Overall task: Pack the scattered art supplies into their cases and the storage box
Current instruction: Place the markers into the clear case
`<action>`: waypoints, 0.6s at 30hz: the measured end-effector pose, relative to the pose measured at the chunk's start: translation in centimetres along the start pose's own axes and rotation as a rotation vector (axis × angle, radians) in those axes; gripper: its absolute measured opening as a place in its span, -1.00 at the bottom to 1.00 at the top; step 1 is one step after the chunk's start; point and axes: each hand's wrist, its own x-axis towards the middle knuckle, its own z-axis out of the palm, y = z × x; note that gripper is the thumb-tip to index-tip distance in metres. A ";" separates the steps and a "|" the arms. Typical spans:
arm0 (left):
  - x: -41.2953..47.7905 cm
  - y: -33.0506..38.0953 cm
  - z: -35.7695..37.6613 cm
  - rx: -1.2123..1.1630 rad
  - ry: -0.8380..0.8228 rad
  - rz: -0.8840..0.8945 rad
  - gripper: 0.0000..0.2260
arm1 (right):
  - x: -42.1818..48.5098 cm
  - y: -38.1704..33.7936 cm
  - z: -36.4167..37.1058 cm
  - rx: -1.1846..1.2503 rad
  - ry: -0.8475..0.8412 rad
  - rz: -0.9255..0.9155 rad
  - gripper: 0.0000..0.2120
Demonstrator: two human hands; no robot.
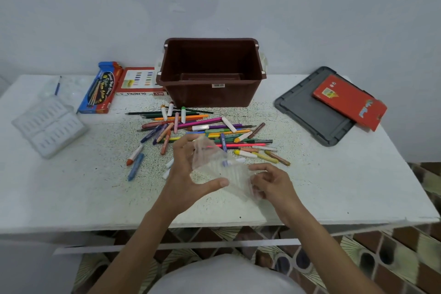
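One brown storage box point(210, 96) standing open, red case point(348, 100) lying on gray lid point(307, 117), left hand point(186, 174) and right hand point(272, 184) gripping a clear plastic tray point(222, 169)

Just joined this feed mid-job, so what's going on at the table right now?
A person grips a clear plastic tray with the left hand and right hand, just above the table. The pile of crayons, pencils and markers lies loose behind it. The brown storage box stands open at the back, nothing visible inside; a grey lid with a red case on it lies to its right.
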 end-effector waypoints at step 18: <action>-3.3 -7.4 -2.0 0.674 -0.214 0.039 -0.39 | 2.2 1.5 -2.4 -0.758 0.161 -0.385 -0.83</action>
